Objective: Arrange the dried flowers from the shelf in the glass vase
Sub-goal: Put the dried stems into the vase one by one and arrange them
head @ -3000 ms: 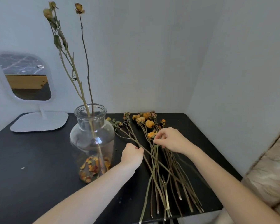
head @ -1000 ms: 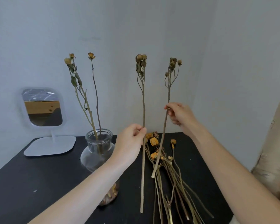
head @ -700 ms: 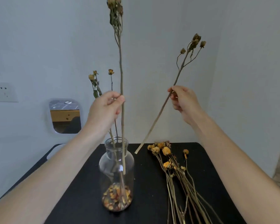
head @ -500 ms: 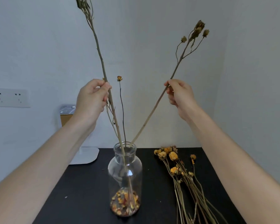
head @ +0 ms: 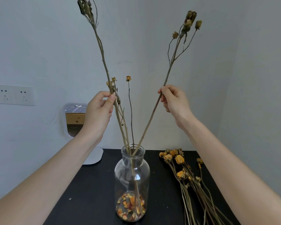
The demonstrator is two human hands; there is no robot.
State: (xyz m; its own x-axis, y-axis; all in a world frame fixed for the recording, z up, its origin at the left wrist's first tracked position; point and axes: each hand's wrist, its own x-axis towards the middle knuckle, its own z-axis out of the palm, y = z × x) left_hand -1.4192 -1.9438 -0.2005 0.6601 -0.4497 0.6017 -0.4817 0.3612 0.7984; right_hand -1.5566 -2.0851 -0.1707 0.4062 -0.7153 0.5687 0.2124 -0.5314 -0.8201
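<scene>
A clear glass vase point(head: 132, 172) with orange petals at its bottom stands on the black table point(head: 91, 189). Two thin dried stems stand in it. My left hand point(head: 98, 111) pinches a tall dried stem point(head: 102, 57) whose lower end reaches down into the vase. My right hand point(head: 174, 101) pinches a second, branched stem point(head: 173, 57) that leans right, its lower end inside the vase neck. A bunch of dried yellow flowers point(head: 185, 177) lies flat on the table to the right of the vase.
A white table mirror point(head: 73, 120) stands behind my left hand against the wall. A double wall socket point(head: 12, 95) is at the left. The wall corner is close behind the table, and the right wall runs alongside it.
Both hands lifted a stem each from the bunch on the table, raised them upright and lowered their ends into the vase. The right stem's tip has now entered the neck.
</scene>
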